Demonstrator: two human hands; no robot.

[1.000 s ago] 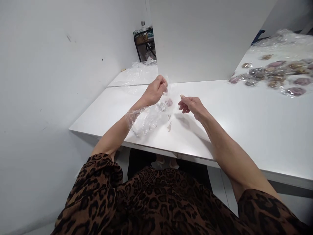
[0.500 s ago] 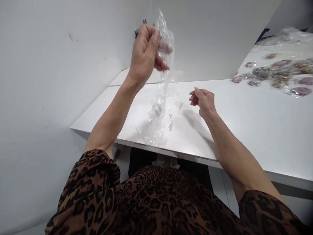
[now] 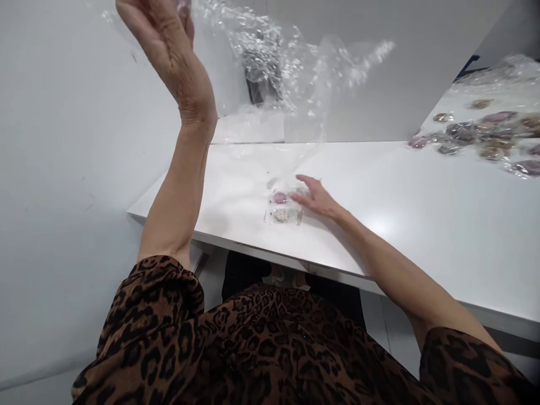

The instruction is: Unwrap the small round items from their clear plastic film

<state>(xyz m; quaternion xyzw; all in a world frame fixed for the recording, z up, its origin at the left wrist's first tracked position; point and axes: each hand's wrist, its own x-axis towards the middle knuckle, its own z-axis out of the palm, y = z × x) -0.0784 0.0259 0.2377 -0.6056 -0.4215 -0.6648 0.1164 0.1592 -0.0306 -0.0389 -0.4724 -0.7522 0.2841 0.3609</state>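
My left hand (image 3: pixel 175 62) is raised at the upper left, its fingertips partly cut off by the frame's top edge. From it a crinkled clear plastic bag (image 3: pixel 304 73) billows out to the right, blurred by motion. On the table below lie two small clear packets, one with a pink oval piece (image 3: pixel 280 197) inside, the other with a pale speckled piece (image 3: pixel 281 216). Just right of them my right hand (image 3: pixel 316 197) hovers low with thumb and fingers apart. Its fingertips come close to the pink piece; whether they touch the packet I cannot tell.
Several wrapped pink, brown and grey pieces (image 3: pixel 485 132) lie in clear plastic at the right end of the white table (image 3: pixel 422 225). A dark object (image 3: pixel 261 79) shows behind the raised plastic. White walls stand at the left and back.
My left hand has gone up and left, and the plastic has swung out to the right. My right hand has moved down and left and opened. Two packets now show on the table.
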